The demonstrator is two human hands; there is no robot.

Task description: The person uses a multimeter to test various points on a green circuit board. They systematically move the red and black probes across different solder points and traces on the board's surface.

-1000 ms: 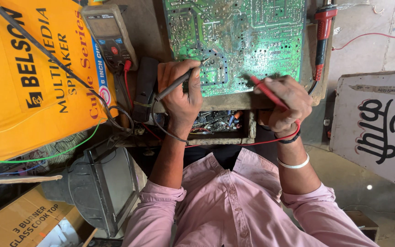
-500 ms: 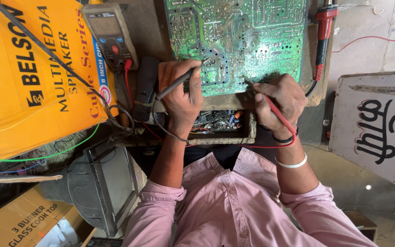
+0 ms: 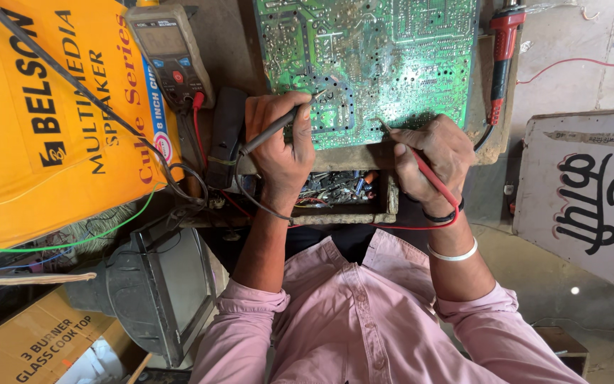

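Here, at the bench:
Board: the green printed circuit board (image 3: 378, 64), solder side up, lies flat ahead of both your hands, its near edge just past your knuckles.
Left hand: your left hand (image 3: 278, 146) is closed pen-fashion on the slim black test probe (image 3: 278, 126); its long axis slants up and right, tip on the board.
Right hand: your right hand (image 3: 435, 153) pinches the thin red test probe (image 3: 421, 167); it slants up and left, tip touching the board's lower edge.
Relation: the two tips point toward each other, apart; each hand is about equally near the board.
Meter: the grey handheld multimeter (image 3: 168, 53) lies to the left.
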